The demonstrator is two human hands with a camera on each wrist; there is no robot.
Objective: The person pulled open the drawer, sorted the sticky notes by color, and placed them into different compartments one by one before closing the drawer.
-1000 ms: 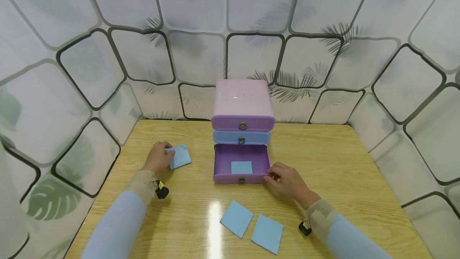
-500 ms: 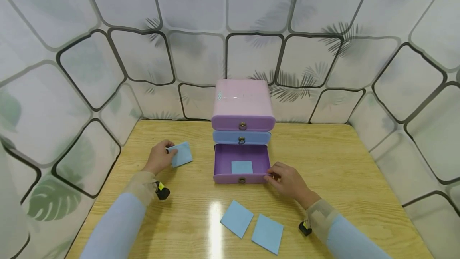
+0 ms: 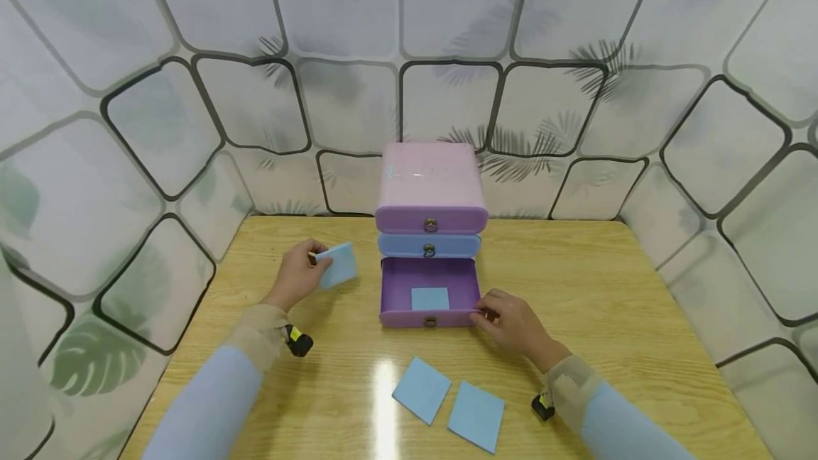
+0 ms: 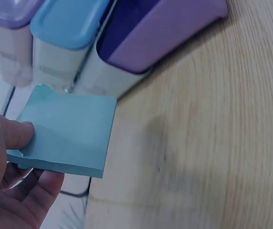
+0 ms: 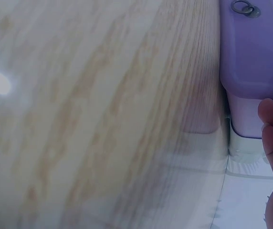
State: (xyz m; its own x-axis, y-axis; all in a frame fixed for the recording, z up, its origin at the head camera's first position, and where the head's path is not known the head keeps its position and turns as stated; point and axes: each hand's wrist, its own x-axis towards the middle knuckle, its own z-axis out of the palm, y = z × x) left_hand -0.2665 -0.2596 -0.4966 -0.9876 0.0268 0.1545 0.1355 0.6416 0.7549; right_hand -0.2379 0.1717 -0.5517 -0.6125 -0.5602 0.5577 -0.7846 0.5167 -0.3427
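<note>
My left hand (image 3: 299, 274) pinches a light blue sticky note pad (image 4: 69, 129) between thumb and fingers. In the head view the pad is tilted, raised above the table left of the drawer cabinet (image 3: 432, 179). The cabinet's bottom purple drawer (image 3: 402, 319) is pulled out, with another blue sticky note pad (image 3: 430, 298) lying inside. At that drawer's front right corner, my right hand (image 3: 514, 321) grips the edge with curled fingers. The right wrist view has the fingertips (image 5: 269, 112) against the side of the drawer front; part of the hand is out of frame there.
Two more blue sticky note pads, a left one (image 3: 422, 390) and a right one (image 3: 476, 417), lie on the wooden table (image 3: 307, 403) in front of the drawer. Above the pulled-out drawer are a blue drawer (image 3: 399, 245) and a purple top drawer (image 3: 399, 219), both pushed in.
My left hand has lifted the sticky note pad off the table and moved it right, nearer the cabinet. The right hand stays at the drawer corner.
</note>
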